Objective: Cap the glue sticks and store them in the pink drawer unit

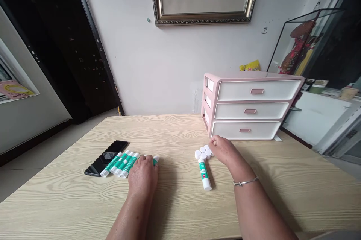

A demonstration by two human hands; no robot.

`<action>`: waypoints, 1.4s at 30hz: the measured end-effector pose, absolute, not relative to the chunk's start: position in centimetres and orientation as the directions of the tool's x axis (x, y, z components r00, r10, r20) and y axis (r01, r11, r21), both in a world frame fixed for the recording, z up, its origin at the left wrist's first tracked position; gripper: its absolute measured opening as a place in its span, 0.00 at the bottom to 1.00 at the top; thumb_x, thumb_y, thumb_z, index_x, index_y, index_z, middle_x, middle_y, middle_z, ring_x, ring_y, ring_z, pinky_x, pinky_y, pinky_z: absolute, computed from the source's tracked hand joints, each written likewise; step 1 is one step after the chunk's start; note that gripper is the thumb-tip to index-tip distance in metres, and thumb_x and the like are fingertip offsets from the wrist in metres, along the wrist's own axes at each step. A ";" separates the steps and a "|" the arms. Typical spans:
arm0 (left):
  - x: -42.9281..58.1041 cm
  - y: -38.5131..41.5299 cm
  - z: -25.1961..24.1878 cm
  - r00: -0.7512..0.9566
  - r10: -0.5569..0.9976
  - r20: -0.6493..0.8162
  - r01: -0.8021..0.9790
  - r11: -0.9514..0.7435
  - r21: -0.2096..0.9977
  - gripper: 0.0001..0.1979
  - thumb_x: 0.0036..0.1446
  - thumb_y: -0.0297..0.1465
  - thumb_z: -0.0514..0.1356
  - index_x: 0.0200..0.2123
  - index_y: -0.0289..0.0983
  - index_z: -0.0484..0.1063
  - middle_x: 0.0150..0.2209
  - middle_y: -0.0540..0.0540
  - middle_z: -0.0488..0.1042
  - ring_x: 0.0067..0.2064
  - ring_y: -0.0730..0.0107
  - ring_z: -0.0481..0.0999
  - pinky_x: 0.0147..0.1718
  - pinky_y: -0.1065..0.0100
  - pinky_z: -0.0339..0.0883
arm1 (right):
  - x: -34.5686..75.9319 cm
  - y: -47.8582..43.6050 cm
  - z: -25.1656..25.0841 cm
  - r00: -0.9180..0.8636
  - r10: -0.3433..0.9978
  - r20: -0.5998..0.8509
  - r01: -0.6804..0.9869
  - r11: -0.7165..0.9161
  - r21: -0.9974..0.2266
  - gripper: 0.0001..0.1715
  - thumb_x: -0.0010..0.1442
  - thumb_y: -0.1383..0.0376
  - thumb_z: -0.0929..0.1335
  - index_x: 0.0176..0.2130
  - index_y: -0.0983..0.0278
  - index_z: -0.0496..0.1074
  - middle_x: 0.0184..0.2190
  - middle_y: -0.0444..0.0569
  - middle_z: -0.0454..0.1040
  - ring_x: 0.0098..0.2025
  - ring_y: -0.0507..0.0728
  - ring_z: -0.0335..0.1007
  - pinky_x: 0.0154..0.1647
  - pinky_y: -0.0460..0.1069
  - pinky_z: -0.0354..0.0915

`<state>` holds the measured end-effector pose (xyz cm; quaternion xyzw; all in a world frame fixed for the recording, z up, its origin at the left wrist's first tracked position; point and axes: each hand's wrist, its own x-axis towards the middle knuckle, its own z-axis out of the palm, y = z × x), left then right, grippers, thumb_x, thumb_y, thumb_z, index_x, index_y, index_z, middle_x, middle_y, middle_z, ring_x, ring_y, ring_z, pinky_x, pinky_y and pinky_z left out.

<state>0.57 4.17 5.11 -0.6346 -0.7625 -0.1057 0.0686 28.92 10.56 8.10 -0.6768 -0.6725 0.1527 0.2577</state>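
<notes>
Several green-and-white glue sticks (120, 164) lie side by side at the left of the table. My left hand (143, 176) rests over the right end of this row, its fingers curled round glue sticks; one white tip pokes out by the fingers. A cluster of small white caps (203, 152) sits at centre right. My right hand (222, 150) is at the right edge of the caps, fingers bent and closed, and what they hold, if anything, is hidden. Just in front of the caps lies a single glue stick (204, 175), apart from both hands.
A black phone (97, 163) lies beside the row of glue sticks. The pink-and-white drawer unit (249, 111) stands at the back right of the wooden table (180, 210), close behind my right hand. A framed picture (205, 16) hangs on the wall.
</notes>
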 end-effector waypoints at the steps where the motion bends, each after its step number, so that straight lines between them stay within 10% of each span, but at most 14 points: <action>1: 0.5 4.2 5.2 -0.193 0.953 0.234 0.981 0.180 0.075 0.14 0.62 0.33 0.53 0.45 0.34 0.75 0.44 0.37 0.76 0.47 0.53 0.75 0.42 0.62 0.66 | 28.6 10.2 8.2 -0.007 0.996 0.090 0.808 0.059 -0.586 0.06 0.56 0.64 0.66 0.31 0.61 0.73 0.24 0.45 0.75 0.26 0.53 0.68 0.26 0.46 0.55; 19: -1.3 5.3 3.7 -0.236 0.894 0.381 0.967 0.178 0.181 0.18 0.62 0.35 0.52 0.49 0.35 0.76 0.46 0.35 0.75 0.48 0.49 0.74 0.45 0.57 0.66 | 25.5 8.2 5.9 -0.221 0.975 -0.004 0.915 0.206 -0.348 0.17 0.49 0.67 0.70 0.42 0.61 0.70 0.31 0.48 0.75 0.30 0.56 0.69 0.26 0.47 0.49; 29: 3.7 3.8 3.5 0.135 0.949 0.284 0.601 -0.306 0.738 0.23 0.63 0.46 0.54 0.53 0.39 0.71 0.44 0.42 0.77 0.40 0.63 0.76 0.36 0.67 0.67 | 23.0 8.0 6.6 -0.207 0.960 0.187 0.474 0.266 -0.840 0.17 0.53 0.66 0.67 0.45 0.61 0.68 0.25 0.39 0.69 0.25 0.50 0.64 0.26 0.45 0.58; 35: 4.9 3.2 4.5 0.210 0.947 0.244 0.631 -0.322 0.706 0.17 0.63 0.44 0.54 0.48 0.41 0.72 0.41 0.43 0.78 0.40 0.61 0.76 0.38 0.67 0.63 | 21.2 8.1 4.6 -0.319 0.944 0.082 0.192 0.149 -0.970 0.17 0.56 0.57 0.70 0.42 0.61 0.63 0.28 0.39 0.71 0.21 0.49 0.66 0.16 0.43 0.60; 42: 5.0 3.2 4.2 0.251 0.922 0.295 0.728 -0.380 0.571 0.14 0.65 0.39 0.52 0.47 0.40 0.70 0.41 0.41 0.77 0.40 0.58 0.75 0.37 0.66 0.60 | 21.3 7.6 5.7 -0.231 0.916 0.329 0.513 0.402 -0.758 0.17 0.67 0.52 0.61 0.36 0.62 0.68 0.28 0.45 0.73 0.32 0.53 0.69 0.33 0.47 0.63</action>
